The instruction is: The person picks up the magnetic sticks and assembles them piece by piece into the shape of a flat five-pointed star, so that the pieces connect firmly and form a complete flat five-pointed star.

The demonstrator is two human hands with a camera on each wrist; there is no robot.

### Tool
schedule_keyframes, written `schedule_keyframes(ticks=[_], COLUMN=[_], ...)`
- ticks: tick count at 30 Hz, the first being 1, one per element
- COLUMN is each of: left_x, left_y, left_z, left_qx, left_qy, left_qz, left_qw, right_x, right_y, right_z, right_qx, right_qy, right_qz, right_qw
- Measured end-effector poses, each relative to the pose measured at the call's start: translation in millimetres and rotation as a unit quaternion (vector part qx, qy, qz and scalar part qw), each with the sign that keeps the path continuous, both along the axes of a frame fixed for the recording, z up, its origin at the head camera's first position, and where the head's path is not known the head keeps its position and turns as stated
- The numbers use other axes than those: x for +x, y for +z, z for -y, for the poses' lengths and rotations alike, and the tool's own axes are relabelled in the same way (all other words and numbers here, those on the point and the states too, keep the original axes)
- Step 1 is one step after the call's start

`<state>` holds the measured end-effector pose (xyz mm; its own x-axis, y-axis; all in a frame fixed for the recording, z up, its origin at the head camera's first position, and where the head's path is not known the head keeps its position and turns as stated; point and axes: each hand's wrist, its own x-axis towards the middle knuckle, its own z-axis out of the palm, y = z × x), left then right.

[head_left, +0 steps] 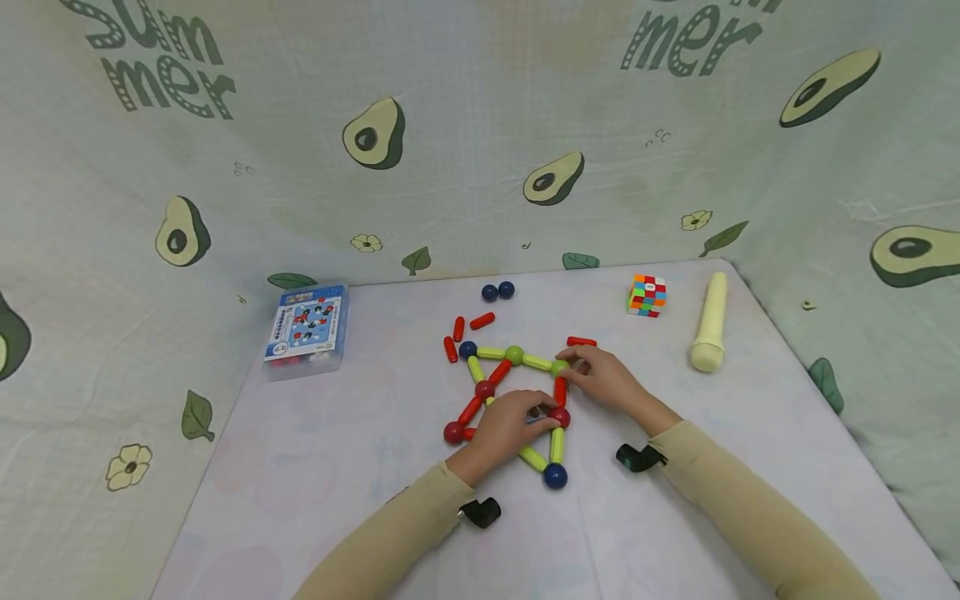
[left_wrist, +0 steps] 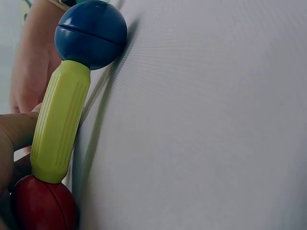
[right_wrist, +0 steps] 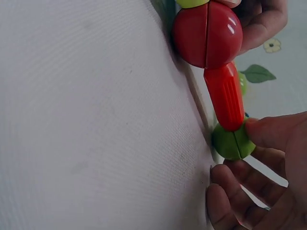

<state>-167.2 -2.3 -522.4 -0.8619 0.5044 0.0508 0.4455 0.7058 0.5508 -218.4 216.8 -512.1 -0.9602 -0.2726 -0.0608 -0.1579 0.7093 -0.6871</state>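
Observation:
A flat framework of magnetic rods and balls lies on the table. My left hand (head_left: pixel 508 423) reaches over its middle, thumb and fingers gripping the red ball (head_left: pixel 561 417) on its right side. At the upper right corner my right hand (head_left: pixel 606 380) pinches the green ball (right_wrist: pixel 231 143) between thumb and fingers. A red rod (right_wrist: pixel 224 96) joins these two balls. Below the red ball, a yellow-green rod (left_wrist: pixel 60 122) runs to a blue ball (left_wrist: pixel 91 33) nearest me. Part of the framework is hidden under my left hand.
Several loose red rods (head_left: pixel 459 328) lie beyond the framework, with another red rod (head_left: pixel 581 341) near my right fingers. Two dark blue balls (head_left: pixel 498 292) sit at the back. A boxed set (head_left: pixel 306 332) stands left; a puzzle cube (head_left: pixel 647 296) and a cream microphone-shaped object (head_left: pixel 709 323) are right.

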Motion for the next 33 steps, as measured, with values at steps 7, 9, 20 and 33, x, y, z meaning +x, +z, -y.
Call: schedule_keyframes(ticks=[7, 9, 20, 33], left_x=[-0.2, -0.5, 0.3, 1.0], left_y=[-1.0, -0.7, -1.9, -0.1], left_z=[-2.2, -2.8, -6.1, -3.9], left_qx=[0.000, -0.003, -0.040, -0.036], left_qy=[-0.003, -0.006, -0.009, -0.014], left_qz=[0.001, 0.004, 0.004, 0.005], left_qw=[1.0000, 1.0000, 0.9992, 0.9992], right_x=[-6.0, -11.8, -21.0, 19.1], right_y=[-0.8, -3.4, -14.1, -4.1], right_z=[-8.7, -14.3, -32.5, -38.4], right_qx=[0.007, 0.019, 0.077, 0.062], right_qy=[-0.048, -0.075, -0.082, -0.016], right_qz=[-0.058, -0.076, -0.048, -0.016], right_qw=[0.997, 0.994, 0.993, 0.998])
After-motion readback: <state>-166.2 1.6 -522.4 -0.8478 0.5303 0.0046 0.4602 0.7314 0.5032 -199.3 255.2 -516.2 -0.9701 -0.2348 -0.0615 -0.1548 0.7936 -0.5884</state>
